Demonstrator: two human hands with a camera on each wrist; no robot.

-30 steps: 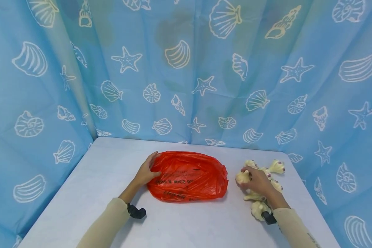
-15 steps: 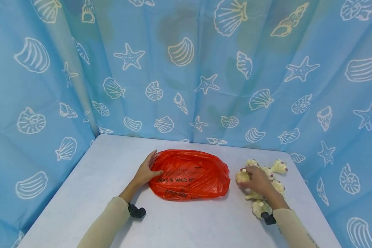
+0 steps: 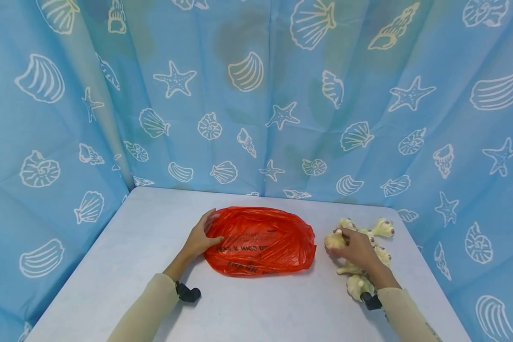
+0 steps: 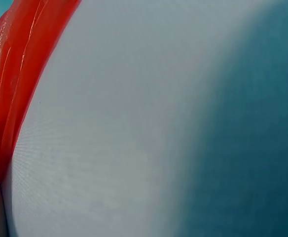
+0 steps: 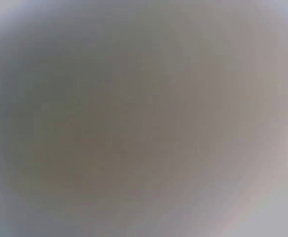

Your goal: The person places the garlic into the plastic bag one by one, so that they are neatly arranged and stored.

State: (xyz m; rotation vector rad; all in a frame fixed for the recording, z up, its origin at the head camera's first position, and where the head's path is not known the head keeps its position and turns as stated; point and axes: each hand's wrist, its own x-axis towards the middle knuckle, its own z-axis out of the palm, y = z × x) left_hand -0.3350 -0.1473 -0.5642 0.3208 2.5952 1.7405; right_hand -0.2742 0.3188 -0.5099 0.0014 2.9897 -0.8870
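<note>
A red plastic bag (image 3: 261,242) with dark printing lies across the middle of the table. At its left end my left hand (image 3: 198,240) rests against it, thumb on the bag's near side and fingers spread toward the far rim. My right hand (image 3: 359,251) grips a pale garlic bulb (image 3: 335,241) right of the bag, apart from it. Around and under that hand lie several more garlic bulbs (image 3: 384,228), some partly hidden. In the left wrist view, the red bag (image 4: 20,64) shows along the left edge. The right wrist view is only a blur.
The white table (image 3: 256,313) spreads out in front of the bag and to its left. A blue curtain (image 3: 205,95) with shells and starfish stands behind and at both sides. Another garlic bulb (image 3: 360,286) lies near the right wrist's black camera mount (image 3: 370,300).
The head view shifts slightly. Both hands stay almost in place, and the garlic bulb in my right hand has turned a little.
</note>
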